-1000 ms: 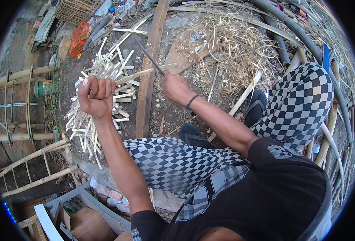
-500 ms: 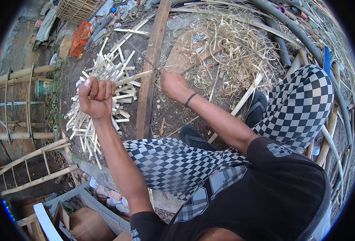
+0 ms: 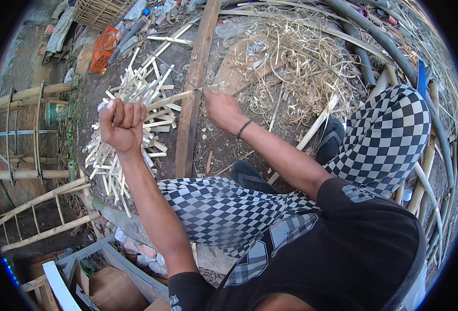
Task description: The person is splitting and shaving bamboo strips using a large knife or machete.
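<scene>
My left hand (image 3: 122, 125) is closed in a fist above the pile of split bamboo sticks (image 3: 128, 168). A pale bamboo strip (image 3: 174, 98) runs from this fist to the right, crossing over a long brown wooden plank (image 3: 186, 137). Just right of the plank, my right hand (image 3: 221, 110) is closed round a knife, its handle hidden in the fingers. The thin dark knife blade (image 3: 179, 76) points up and left, crossing the strip near my fingers. The strip's far end shows just above my right hand.
A heap of curled bamboo shavings (image 3: 304, 67) lies beyond my right hand. An orange plastic crate (image 3: 103, 49) and a woven basket (image 3: 98, 13) stand at the far left. Bamboo poles (image 3: 376, 36) lie along the right. My sandalled feet rest near the plank.
Both hands have shifted slightly to the left. The knife blade has moved a little left with my right hand, and both grips stay closed.
</scene>
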{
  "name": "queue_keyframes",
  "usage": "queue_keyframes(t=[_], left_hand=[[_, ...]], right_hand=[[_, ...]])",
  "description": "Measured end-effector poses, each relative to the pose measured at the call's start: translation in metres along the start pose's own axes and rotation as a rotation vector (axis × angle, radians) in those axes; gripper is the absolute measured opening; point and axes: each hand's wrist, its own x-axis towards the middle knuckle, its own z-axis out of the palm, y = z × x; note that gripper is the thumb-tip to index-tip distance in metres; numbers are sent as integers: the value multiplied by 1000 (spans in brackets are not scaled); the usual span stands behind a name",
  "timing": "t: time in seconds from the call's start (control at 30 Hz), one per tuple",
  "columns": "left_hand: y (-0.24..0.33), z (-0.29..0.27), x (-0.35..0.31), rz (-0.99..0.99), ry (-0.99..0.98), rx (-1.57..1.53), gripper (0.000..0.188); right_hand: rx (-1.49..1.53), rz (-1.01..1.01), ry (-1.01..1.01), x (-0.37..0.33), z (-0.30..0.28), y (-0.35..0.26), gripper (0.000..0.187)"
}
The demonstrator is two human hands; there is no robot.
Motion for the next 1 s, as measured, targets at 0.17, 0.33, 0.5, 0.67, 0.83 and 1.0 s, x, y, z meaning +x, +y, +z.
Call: queue_keyframes(t=[0.17,0.33,0.5,0.67,0.83,1.0], left_hand=[[1,8,7,-3,-17,-4,43],[-1,1,8,2,-53,-32,44],[1,0,7,1,23,-24,44],[-1,13,12,2,23,-25,42],[-5,14,12,38,86,-67,43],[-7,20,9,163,295,-27,42]], right_hand=[[-32,177,21,5,29,76,26],[-151,306,-41,11,31,103,24],[-76,184,-74,6,17,34,27],[-156,431,-52,-5,42,133,29],[-143,358,-123,6,34,119,26],[137,85,-58,-14,-5,-15,26]])
